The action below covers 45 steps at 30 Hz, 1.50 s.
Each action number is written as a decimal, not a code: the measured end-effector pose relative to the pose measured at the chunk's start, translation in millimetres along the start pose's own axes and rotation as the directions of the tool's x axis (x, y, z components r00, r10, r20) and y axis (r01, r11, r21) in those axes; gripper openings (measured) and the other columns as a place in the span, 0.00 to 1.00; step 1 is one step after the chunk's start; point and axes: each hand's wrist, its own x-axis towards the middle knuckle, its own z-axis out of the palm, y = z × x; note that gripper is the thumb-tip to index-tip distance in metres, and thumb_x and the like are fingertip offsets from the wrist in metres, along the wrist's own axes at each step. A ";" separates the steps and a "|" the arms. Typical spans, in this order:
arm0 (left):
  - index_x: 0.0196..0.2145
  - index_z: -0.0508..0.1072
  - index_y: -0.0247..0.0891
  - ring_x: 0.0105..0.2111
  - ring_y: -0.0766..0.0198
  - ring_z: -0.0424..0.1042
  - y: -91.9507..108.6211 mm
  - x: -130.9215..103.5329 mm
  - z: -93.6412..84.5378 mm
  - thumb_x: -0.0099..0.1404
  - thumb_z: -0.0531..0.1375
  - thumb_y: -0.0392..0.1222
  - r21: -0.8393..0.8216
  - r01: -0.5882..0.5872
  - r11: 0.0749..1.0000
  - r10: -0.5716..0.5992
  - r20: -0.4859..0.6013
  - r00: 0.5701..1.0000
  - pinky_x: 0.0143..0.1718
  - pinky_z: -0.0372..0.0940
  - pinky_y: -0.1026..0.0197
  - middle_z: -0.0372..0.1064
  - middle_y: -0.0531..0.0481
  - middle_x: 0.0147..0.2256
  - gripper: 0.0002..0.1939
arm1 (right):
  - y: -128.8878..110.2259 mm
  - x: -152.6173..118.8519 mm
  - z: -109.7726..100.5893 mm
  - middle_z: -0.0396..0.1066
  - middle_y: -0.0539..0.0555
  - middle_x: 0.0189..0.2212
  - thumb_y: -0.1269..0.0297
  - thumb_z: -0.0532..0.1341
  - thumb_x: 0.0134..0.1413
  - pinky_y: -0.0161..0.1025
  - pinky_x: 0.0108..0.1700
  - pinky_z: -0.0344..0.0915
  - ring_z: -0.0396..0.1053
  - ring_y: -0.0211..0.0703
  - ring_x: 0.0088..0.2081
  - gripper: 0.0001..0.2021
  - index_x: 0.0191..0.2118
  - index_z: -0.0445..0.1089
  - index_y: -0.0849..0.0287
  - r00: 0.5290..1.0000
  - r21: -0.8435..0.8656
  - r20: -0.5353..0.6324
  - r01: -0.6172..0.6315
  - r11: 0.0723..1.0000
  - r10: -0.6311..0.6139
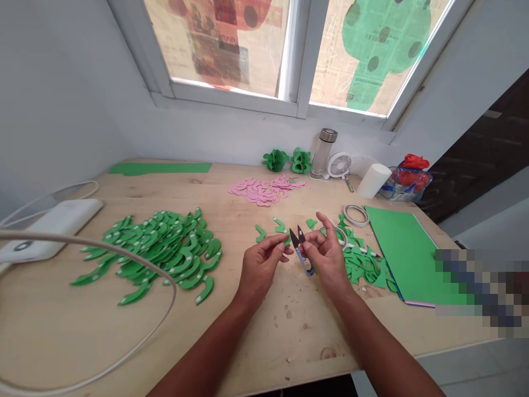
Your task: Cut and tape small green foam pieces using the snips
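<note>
My right hand is closed around a pair of thread snips with a blue-grey handle; their dark blades are apart and point away from me. My left hand faces it, thumb and fingers pinched together on a small green piece, mostly hidden by the fingertips. Just beyond the hands lie a few angular green cutouts. To the right of the snips is a heap of green scraps, with a roll of tape partly behind my right hand.
A large pile of curved green cutouts with white tabs lies left. Pink cutouts lie farther back. Green sheets, a tape roll, a white cylinder, a fan and a bottle stand right. A white cable arches at left.
</note>
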 end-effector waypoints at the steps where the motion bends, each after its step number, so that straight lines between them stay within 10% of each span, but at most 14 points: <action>1: 0.36 0.75 0.34 0.30 0.61 0.73 0.1 0.4 -0.5 0.54 0.61 0.42 -0.005 -0.006 1.000 0.006 -0.012 1.000 0.30 0.69 0.60 0.73 0.46 0.33 0.12 | -1.8 -0.2 -0.6 0.62 0.45 0.26 0.66 0.59 0.45 0.34 0.30 0.62 0.63 0.35 0.26 0.34 0.59 0.48 0.50 1.000 0.013 0.028 -0.011 1.000 0.011; 12: 0.36 0.67 0.36 0.26 0.65 0.73 6.8 4.7 -10.7 0.51 0.63 0.39 -0.043 -0.010 0.999 0.009 -0.026 1.000 0.31 0.68 0.62 0.71 0.53 0.27 0.13 | -4.3 -8.2 -5.2 0.63 0.46 0.25 0.70 0.59 0.43 0.31 0.25 0.58 0.58 0.32 0.22 0.26 0.52 0.60 0.52 0.875 0.035 0.453 -0.210 0.977 0.171; 23: 0.33 0.77 0.36 0.25 0.65 0.70 14.4 3.8 -14.5 0.51 0.62 0.38 0.045 0.010 0.999 -0.010 0.016 1.000 0.30 0.68 0.61 0.73 0.50 0.27 0.09 | -1.8 -5.4 -7.3 0.62 0.46 0.26 0.72 0.58 0.41 0.30 0.23 0.55 0.57 0.31 0.22 0.24 0.49 0.65 0.54 0.819 0.032 0.524 -0.296 0.955 0.236; 45: 0.41 0.66 0.34 0.24 0.66 0.71 15.3 10.1 -23.5 0.48 0.65 0.35 -0.127 0.156 0.980 -0.147 0.075 0.986 0.29 0.65 0.63 0.72 0.53 0.24 0.21 | -1.9 -2.6 -10.2 0.63 0.49 0.32 0.75 0.55 0.41 0.30 0.23 0.51 0.55 0.29 0.22 0.19 0.43 0.68 0.56 0.853 -0.015 0.491 -0.192 0.981 0.175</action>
